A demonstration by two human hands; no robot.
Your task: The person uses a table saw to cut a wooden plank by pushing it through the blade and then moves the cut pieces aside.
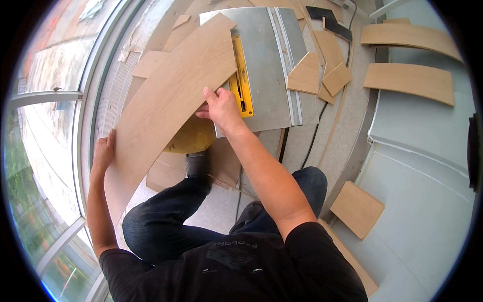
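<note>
A long light-wood plank point(156, 108) slants from my lap at lower left up onto the metal table of a table saw point(264, 70). On its left edge my left hand point(103, 150) is closed, the fingers partly hidden. My right hand point(221, 108) pinches the right edge close to the saw, thumb on top and fingers beneath. Beside the plank's far end lies the yellow insert plate point(242, 80) with its dark slot, partly covered by the wood. Whether a blade stands up in the slot I cannot tell.
Wood offcuts point(304, 74) lie on the saw table's right side and the floor beyond. A dark cable point(313, 136) runs along the floor. Windows point(50, 141) line the left. Cut boards point(410, 83) rest on a pale surface at right, with a square piece point(357, 209) nearer me.
</note>
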